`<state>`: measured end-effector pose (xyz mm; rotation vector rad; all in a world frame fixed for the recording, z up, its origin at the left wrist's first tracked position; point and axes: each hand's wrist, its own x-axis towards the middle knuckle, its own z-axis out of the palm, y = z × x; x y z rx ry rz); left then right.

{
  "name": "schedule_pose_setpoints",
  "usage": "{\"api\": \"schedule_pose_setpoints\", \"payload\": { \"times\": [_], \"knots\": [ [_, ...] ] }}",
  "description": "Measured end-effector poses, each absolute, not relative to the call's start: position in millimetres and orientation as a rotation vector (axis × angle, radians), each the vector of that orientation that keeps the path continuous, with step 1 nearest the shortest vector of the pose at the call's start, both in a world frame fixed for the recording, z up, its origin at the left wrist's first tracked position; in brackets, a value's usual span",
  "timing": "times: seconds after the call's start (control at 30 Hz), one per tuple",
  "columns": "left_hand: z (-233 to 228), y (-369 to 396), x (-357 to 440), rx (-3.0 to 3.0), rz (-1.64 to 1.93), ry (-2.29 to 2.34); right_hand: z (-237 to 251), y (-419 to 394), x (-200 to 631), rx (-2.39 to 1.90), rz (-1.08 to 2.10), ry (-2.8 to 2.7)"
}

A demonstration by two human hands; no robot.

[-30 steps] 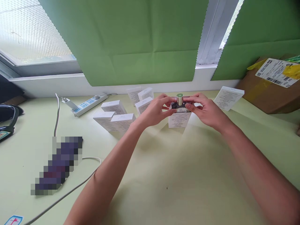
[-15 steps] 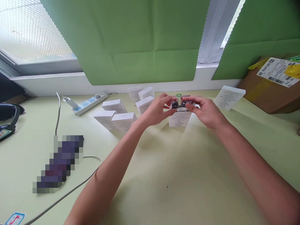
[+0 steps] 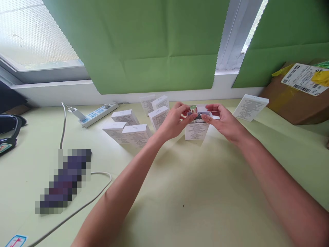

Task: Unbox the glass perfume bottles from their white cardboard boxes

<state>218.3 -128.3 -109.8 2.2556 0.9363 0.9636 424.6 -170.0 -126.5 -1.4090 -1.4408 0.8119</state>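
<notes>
Both hands meet over an upright white carton that stands on the pale green table, about midway across its far half. The carton's top flaps are open, and a dark bottle with a shiny metal cap sits in its mouth, the cap just clear of the rim. The left hand comes in from the left with thumb and fingers curled close around the bottle's left side at the carton's opening. The right hand comes in from the right, thumb and forefinger pinched at the carton's upper right edge and flap; whether they also touch the bottle cannot be told.

Just left of the hands stands a loose cluster of closed white cartons, some upright, some leaning. One more white carton lies tilted to the right, well apart from the rest. A white power strip lies near the window wall, its cable trailing across the table. A brown cardboard box with a shipping label sits at the far right.
</notes>
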Motion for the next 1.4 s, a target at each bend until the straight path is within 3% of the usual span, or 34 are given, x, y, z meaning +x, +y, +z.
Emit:
{"api": "schedule_pose_setpoints", "payload": {
  "times": [0.17,0.57,0.8,1.4],
  "knots": [
    [-109.0,-128.1,218.3,2.271,1.013,0.921,-136.8,-168.9,434.3,-1.227,1.216,-1.513],
    [-107.4,-129.7,214.1,2.422,1.038,0.877,-139.0,-165.6,426.3,-1.312,0.811,-1.710],
    [-106.6,-130.1,214.3,2.478,0.986,0.862,-127.4,-173.0,424.8,-1.214,1.128,-1.603],
    [-113.7,-128.5,216.1,2.447,0.997,0.819,-141.0,-161.6,413.7,-1.105,1.200,-1.232]
  ]
}}
